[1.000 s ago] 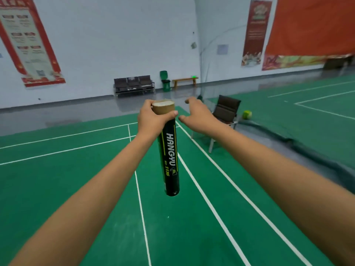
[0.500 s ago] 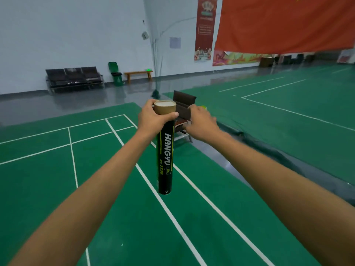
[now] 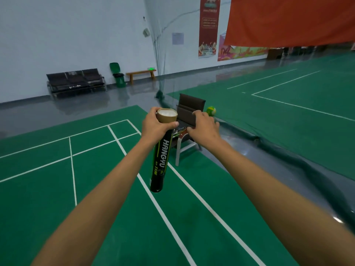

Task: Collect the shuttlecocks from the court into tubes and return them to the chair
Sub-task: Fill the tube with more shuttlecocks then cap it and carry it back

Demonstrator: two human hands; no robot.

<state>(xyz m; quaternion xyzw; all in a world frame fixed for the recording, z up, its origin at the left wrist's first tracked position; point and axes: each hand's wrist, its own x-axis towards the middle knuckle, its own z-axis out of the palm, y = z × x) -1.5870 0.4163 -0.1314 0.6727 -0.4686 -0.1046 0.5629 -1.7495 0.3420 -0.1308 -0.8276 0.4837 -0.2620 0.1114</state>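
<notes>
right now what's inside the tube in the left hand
White material shows at the open top of the tube in the left hand. The black wall hides everything below.

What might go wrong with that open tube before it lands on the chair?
The tube has no cap and white shuttlecocks show at its mouth; tipping it might spill them. The left hand grips only its top end, so it may swing or slip. Round, it might roll off the chair.

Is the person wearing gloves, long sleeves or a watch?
No. The left hand and the right hand are bare, with no gloves and no watch at the wrists. The left arm and right arm are bare too; no sleeve shows.
</notes>
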